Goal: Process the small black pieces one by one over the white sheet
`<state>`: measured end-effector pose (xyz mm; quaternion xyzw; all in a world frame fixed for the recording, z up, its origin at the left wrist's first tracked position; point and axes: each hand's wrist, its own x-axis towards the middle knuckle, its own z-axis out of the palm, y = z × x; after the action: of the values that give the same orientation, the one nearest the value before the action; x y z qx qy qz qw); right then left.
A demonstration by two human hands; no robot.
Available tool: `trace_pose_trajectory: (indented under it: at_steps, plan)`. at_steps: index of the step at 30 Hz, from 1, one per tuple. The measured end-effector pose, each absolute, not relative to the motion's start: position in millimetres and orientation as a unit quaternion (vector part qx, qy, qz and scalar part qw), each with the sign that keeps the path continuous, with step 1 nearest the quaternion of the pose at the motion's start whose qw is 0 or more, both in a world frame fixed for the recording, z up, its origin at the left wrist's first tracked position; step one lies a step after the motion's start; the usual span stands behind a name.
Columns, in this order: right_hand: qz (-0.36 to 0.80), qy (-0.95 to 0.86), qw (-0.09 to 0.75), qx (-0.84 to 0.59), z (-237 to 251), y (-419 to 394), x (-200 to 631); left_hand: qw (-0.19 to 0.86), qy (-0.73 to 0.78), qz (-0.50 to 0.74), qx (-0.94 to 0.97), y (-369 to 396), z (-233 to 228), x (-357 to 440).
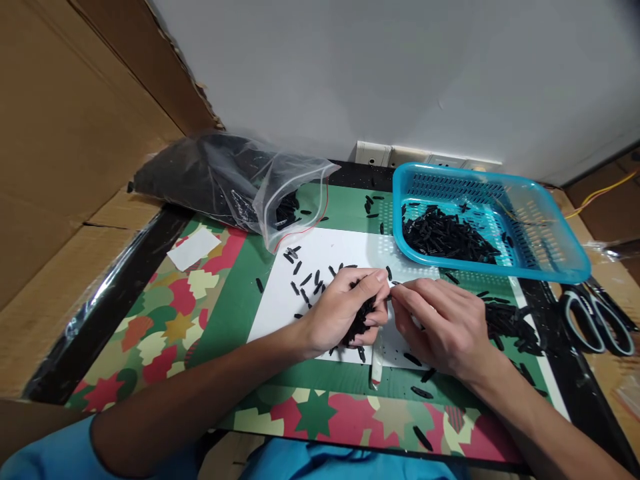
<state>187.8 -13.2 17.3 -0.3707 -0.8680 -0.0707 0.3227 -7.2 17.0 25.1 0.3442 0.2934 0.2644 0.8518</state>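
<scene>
My left hand (pixel 340 310) is closed round a bunch of small black elongated pieces (pixel 358 327), which show between its fingers and palm. Close beside it, my right hand (pixel 443 323) has thumb and fingers pinched together. Its fingertips meet those of the left hand, at what looks like the end of one black piece; the fingers partly hide it. Beneath both hands lies a white sheet (pixel 280 307) with loose black pieces scattered over it. A slim white stick with a red end (pixel 377 367) lies just below the left hand.
A blue plastic basket (pixel 500 268) at the right holds many black pieces, with another pile (pixel 513 323) in front. Grey-black scissors (pixel 595 320) lie at the right edge. An open zip bag (pixel 210 177) of dark pieces rests back left, near a small white paper (pixel 194 248) and cardboard (pixel 75 133).
</scene>
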Motion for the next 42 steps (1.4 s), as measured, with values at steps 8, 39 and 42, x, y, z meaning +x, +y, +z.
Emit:
trace_pose_trajectory:
  at_steps: [8,39,42]
  plan:
    - [0.037,-0.868,0.323,-0.375,13.8,-11.5,188.3,0.847,0.313,0.259,0.343,17.3,26.1,-8.6]
    - [0.042,-0.802,0.454,-0.386,22.1,-10.3,192.1,0.84,0.305,0.248,0.373,12.6,33.2,-8.3]
    - [0.11,-0.765,0.497,-0.395,15.8,-12.9,191.6,0.841,0.303,0.254,0.37,13.3,32.2,-9.4]
